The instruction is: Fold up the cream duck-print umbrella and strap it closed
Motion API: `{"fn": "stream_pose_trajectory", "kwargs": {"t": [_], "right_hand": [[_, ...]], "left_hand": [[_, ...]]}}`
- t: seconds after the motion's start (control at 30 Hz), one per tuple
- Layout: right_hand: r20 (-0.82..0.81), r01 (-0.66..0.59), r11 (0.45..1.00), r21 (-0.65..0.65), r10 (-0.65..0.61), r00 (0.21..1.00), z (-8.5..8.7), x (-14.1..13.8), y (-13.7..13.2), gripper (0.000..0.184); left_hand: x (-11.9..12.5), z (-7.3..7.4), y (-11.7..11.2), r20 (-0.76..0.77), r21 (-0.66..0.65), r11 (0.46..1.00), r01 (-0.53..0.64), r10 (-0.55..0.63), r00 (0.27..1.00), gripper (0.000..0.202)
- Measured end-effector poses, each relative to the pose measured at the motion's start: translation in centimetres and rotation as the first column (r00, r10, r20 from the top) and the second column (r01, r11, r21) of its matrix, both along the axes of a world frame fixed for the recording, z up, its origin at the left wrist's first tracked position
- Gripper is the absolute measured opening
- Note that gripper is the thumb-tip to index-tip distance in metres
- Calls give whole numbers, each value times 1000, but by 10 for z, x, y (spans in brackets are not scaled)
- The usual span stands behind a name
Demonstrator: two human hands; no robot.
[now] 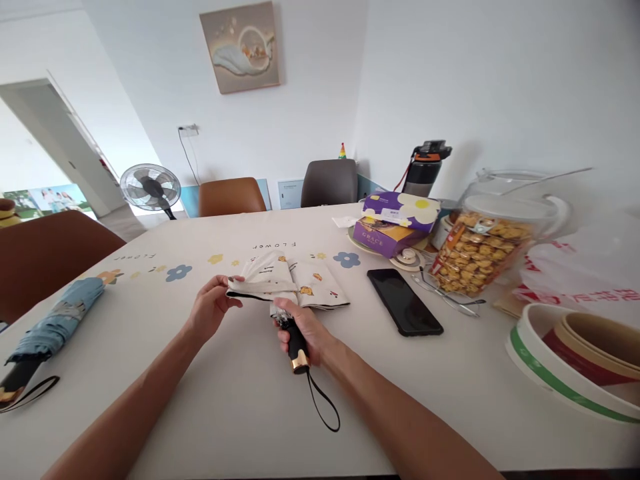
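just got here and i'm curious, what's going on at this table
A person is handling a white patterned umbrella over the table. The right hand grips its black handle, while the left hand holds an edge of the canopy, which lies in loose flaps. A blue umbrella lies furled at left; a phone lies at right.

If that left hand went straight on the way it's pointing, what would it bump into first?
Most likely the pale printed umbrella cloth, since the left hand pinches its edge. Beyond that, the line seems to run over tabletop, though depth is hard to judge.
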State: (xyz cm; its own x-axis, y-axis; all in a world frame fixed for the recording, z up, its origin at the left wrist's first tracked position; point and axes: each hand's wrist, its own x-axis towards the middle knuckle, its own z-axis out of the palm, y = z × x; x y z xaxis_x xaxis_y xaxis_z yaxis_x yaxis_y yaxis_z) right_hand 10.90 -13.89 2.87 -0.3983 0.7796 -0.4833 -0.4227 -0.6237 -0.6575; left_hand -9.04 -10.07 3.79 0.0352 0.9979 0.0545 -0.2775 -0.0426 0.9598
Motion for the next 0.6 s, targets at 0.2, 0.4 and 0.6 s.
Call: {"fn": "stream_pose_trajectory", "kwargs": {"t": [0.2,0.4,0.6], "right_hand": [[-47,-39,998,-46,37,998,3,3,1,58],[-5,10,998,-69,-11,1000,2,2,1,56],[19,25,999,-48,-24,1000,5,2,0,49]], "left_hand": [[1,-3,5,65,-116,991,-60,68,996,14],[-5,-2,2,-71,-132,990,52,-62,996,22],[-27,13,-5,-204,-200,896,398,-435,877,35]]}}
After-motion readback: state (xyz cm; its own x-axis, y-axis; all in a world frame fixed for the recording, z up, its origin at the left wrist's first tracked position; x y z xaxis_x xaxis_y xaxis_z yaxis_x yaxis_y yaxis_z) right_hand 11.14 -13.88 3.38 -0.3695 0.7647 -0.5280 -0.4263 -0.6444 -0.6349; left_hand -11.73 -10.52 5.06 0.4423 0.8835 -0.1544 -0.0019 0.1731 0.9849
